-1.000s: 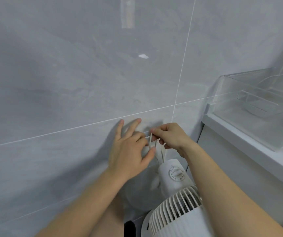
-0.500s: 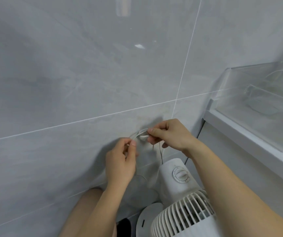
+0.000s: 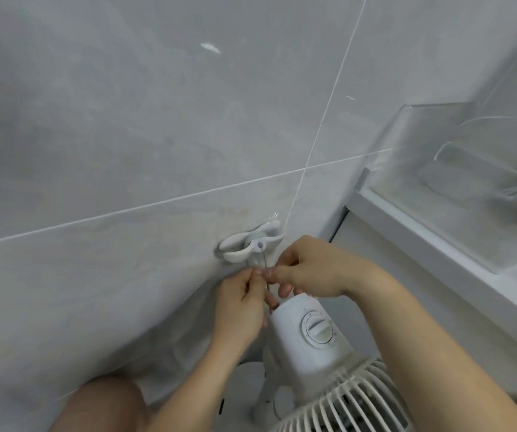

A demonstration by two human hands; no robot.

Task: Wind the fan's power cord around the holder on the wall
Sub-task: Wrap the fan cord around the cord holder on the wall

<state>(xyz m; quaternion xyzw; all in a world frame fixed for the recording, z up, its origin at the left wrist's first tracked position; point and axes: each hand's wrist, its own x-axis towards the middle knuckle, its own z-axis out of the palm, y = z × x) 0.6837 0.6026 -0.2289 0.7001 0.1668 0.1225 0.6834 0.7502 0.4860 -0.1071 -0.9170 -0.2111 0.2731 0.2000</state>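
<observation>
Fingers, left hand (image 3: pixel 244 304): pinching the power cord (image 3: pixel 266 260) just below the holder.
Fingers, right hand (image 3: pixel 308 269): curled, pinching the same cord beside the left.
Holder (image 3: pixel 248 243): white, fixed to grey tiled wall (image 3: pixel 126 135).
Cord: hangs from holder to hands.
Fan (image 3: pixel 316 347): white, below hands, touching them.

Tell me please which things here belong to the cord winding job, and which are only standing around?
Job: power cord, wall holder, fan, left hand, right hand.
Standing around: clear plastic box, white ledge, tiled wall.
</observation>
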